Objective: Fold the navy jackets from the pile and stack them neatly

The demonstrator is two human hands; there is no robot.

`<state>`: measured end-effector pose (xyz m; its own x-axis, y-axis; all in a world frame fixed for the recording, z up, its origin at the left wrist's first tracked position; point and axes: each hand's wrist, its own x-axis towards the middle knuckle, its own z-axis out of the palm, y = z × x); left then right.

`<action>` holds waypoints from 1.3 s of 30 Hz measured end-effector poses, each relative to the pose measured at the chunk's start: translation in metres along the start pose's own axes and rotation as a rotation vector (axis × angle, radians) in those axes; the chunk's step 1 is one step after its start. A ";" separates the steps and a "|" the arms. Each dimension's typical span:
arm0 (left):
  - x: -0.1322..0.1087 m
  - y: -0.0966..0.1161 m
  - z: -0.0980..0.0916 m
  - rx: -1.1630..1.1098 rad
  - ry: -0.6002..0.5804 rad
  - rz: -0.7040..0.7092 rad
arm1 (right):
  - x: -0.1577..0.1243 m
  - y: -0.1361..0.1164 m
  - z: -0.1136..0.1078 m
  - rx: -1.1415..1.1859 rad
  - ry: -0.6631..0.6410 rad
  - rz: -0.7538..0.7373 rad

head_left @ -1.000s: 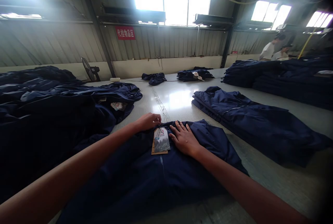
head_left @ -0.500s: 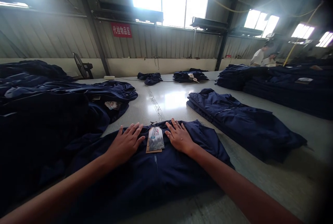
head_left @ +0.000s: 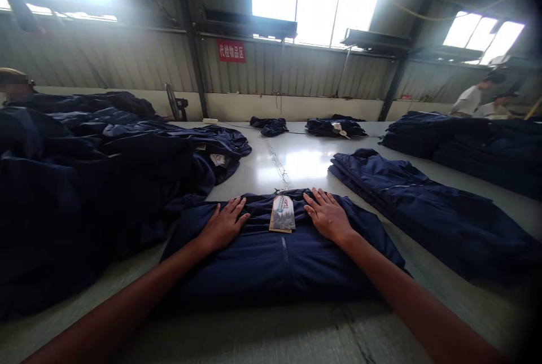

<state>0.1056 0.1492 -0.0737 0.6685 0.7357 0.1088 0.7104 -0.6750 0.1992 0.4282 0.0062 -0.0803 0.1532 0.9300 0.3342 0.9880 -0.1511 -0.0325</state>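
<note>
A folded navy jacket (head_left: pixel 254 262) lies in front of me, its zipper (head_left: pixel 285 251) running down the middle toward me. Near its far edge a paper hang tag (head_left: pixel 283 213) with a forest picture rests on the cloth, a brown card partly showing beneath it. To the left of the tag, my left hand (head_left: pixel 226 223) lies flat on the jacket with fingers spread. On the other side my right hand (head_left: pixel 328 216) is pressed flat too, its fingers reaching the jacket's far edge. Neither hand grips anything.
A large heap of navy garments (head_left: pixel 97 183) fills the left. Folded jackets (head_left: pixel 419 200) lie to the right, with a taller stack (head_left: pixel 470 144) behind. Small navy bundles (head_left: pixel 269 126) and a fan (head_left: pixel 175 103) are at the table's (head_left: pixel 296 166) far side. People (head_left: pixel 468 99) stand at far right.
My view has turned left, so the scene sits further right. My hands have spread slightly apart, still flat on the jacket. At the far left, part of a person's head has come into view.
</note>
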 end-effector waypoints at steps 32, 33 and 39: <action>-0.060 -0.042 -0.018 0.003 -0.023 -0.108 | -0.043 0.046 -0.008 0.093 -0.335 0.265; -0.061 -0.042 -0.017 -0.003 -0.016 -0.109 | -0.043 0.046 -0.009 0.088 -0.336 0.266; -0.062 -0.045 -0.014 -0.019 0.021 -0.110 | -0.043 0.040 -0.011 0.051 -0.304 0.275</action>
<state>0.0294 0.1350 -0.0753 0.5821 0.8062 0.1057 0.7746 -0.5893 0.2296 0.4605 -0.0434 -0.0860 0.4029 0.9151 0.0135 0.9080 -0.3979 -0.1312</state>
